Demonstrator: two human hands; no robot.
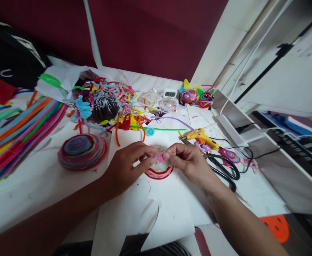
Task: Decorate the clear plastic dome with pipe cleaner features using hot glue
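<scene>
A small pink coil (160, 157), looking like rolled pipe cleaner, is pinched between the fingertips of both hands. My left hand (133, 161) closes on it from the left. On the other side, my right hand (184, 160) has thumb and forefinger pressed against its edge. Just beneath lies a clear plastic dome (159, 168) with a red fuzzy strip (159, 177) round its near rim. My fingers hide part of the dome. White paper (169, 209) is spread under it.
Left stand a coiled striped disc (82, 151) and bundled pipe cleaners (25, 131). A tangle of scraps (118, 96) sits behind. To the right lie a yellow glue gun (201, 137), black-handled scissors (223, 169) and cables. Decorated balls (205, 97) and a small digital clock (170, 94) stand farther back.
</scene>
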